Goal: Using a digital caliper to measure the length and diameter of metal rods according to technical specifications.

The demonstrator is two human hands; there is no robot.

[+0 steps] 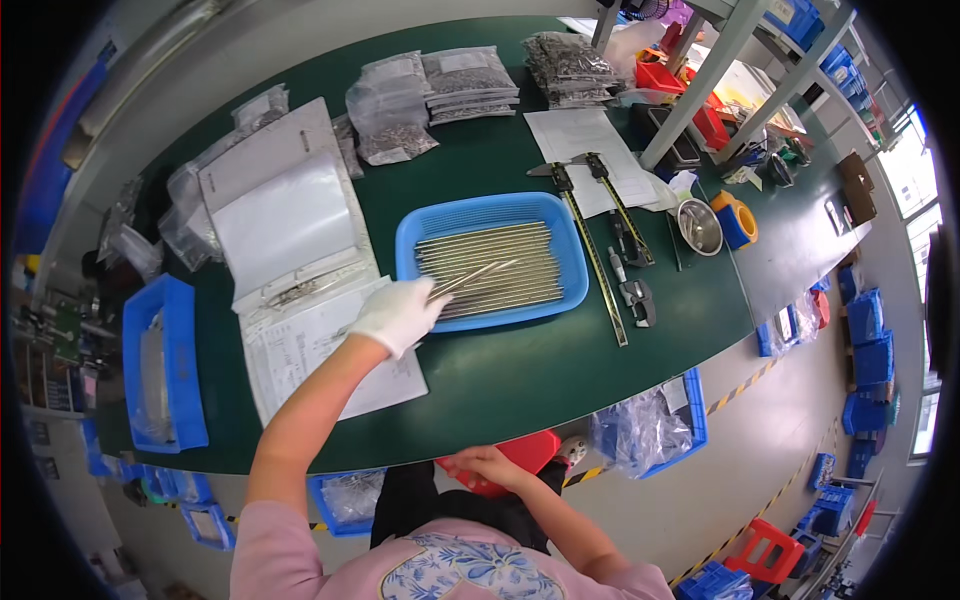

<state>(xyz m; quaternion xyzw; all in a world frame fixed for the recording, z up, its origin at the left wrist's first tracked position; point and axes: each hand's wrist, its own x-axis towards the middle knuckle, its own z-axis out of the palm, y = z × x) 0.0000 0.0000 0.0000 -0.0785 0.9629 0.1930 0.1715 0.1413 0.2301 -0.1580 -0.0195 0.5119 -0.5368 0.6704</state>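
My left hand point(398, 314), in a white glove, is closed on a few thin metal rods point(478, 275) whose far ends slant up over a blue plastic tray point(485, 212). The tray lies on the green table and holds several more long metal rods laid side by side. My bare right hand point(483, 466) rests low by my lap, just below the table's front edge, against a red stool; its fingers lie loosely apart with nothing in them.
An open ring binder point(285, 240) with paper sheets lies left of the tray. Two long calipers point(600, 235) lie right of it, then a metal bowl point(699, 225). Bags of small parts point(440, 90) sit at the back. Blue bins point(160, 365) stand at the left and under the table.
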